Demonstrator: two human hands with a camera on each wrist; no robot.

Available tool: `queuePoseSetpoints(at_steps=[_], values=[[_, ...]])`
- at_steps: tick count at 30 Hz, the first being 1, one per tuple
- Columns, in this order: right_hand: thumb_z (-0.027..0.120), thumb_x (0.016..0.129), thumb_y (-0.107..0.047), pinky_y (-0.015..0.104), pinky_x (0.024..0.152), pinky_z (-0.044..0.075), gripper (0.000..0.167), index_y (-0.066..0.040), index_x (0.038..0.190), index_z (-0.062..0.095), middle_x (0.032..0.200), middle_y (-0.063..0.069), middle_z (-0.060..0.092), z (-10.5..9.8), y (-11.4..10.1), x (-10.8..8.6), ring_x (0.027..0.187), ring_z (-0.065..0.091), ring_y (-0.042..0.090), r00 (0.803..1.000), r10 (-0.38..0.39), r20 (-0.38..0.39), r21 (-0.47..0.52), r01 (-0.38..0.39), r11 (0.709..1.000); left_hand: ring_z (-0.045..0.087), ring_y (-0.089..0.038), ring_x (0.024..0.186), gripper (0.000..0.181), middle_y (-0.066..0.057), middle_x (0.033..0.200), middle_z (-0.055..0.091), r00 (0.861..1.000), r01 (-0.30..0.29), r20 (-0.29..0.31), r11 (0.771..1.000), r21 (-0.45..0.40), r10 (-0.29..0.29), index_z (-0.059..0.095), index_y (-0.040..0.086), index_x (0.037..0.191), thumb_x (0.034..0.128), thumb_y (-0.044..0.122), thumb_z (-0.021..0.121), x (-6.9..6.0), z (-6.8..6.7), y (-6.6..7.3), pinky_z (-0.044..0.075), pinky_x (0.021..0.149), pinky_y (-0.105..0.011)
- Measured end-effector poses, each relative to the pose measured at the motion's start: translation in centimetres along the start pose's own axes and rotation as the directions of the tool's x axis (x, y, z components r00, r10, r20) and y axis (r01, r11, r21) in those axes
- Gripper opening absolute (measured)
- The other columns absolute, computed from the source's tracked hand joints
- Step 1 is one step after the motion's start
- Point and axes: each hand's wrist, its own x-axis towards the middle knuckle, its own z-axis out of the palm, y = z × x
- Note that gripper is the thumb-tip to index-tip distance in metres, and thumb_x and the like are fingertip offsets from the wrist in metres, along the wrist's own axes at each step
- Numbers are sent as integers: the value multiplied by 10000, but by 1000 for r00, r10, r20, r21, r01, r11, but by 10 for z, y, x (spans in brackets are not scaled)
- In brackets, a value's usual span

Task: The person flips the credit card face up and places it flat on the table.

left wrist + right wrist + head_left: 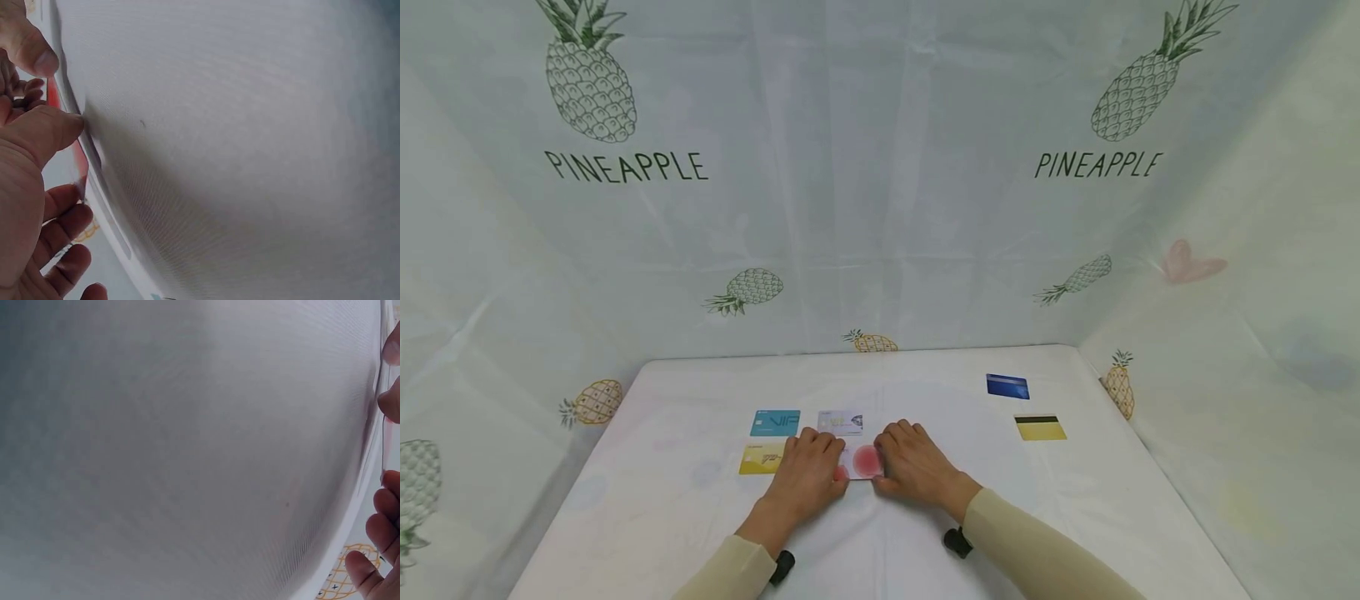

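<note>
Sleeves [1033,537] cropped below | pinching red-dotted card [867,461] by its ends with left hand [808,467], right hand [919,467] | room rightward to blue card [1007,387] | partly hiding left yellow card [760,459]

Plain pale-beige sleeves [1041,546] are worn with a small black device [957,542] by each cuff [979,515].

Left hand [807,471] near right hand [919,467]
</note>
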Motion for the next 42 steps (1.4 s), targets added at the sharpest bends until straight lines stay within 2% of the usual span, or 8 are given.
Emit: queuePoseSetpoints(at_steps=[7,18,24,26,33,38,42], values=[[659,826,-494,310,739,369,430,-130,1047,605,974,-16,532,2,-3,3,905,458,169,999,19,51,10,-20,1000,422,-251,1071,552,-31,1200,593,1000,-3,13,1000,15,3,618,135,1230,798,454,747,0,3,-3,351,842,-430],[633,863,-504,302,739,372,434,-126,1076,605,992,-19,534,3,-5,3,908,461,165,997,22,81,14,-23,1000,433,-268,1075,551,-48,1192,591,1000,3,22,1000,16,-3,617,118,1231,804,447,731,-2,3,-2,372,854,-454],[637,897,-481,315,775,409,439,-119,1142,604,1065,-1,566,0,-8,-1,961,489,175,994,25,106,26,-28,999,451,-291,1148,541,-80,1242,583,999,16,49,1000,-1,-16,605,71,1269,847,393,705,-7,-1,7,398,967,-488],[641,904,-443,324,796,429,419,-115,1163,607,1093,1,579,-2,-10,-4,988,508,178,994,22,102,31,-25,999,459,-298,1173,535,-90,1257,580,998,-5,57,1000,8,4,599,57,1284,863,373,696,-9,-2,11,396,1001,-492],[627,917,-383,375,888,459,448,-110,1270,587,1212,1,584,-7,-15,-17,1114,530,187,993,-13,116,30,10,999,484,-295,1245,531,-124,1312,554,987,-147,71,989,30,145,553,7,1332,913,318,656,-17,0,28,388,1051,-437],[587,946,-369,423,988,430,496,-93,1357,552,1342,23,558,-10,-18,-26,1238,505,196,988,-52,145,26,49,998,433,-321,1325,569,-159,1412,494,978,-182,106,983,4,181,496,-13,1389,953,337,602,-24,1,35,344,1082,-443],[547,970,-376,476,1048,376,505,-94,1389,534,1408,35,524,-11,-20,-28,1313,456,203,982,-68,178,34,63,997,384,-336,1363,598,-170,1456,451,973,-184,140,983,-11,183,474,-16,1412,975,384,559,-27,0,36,321,1095,-458]])
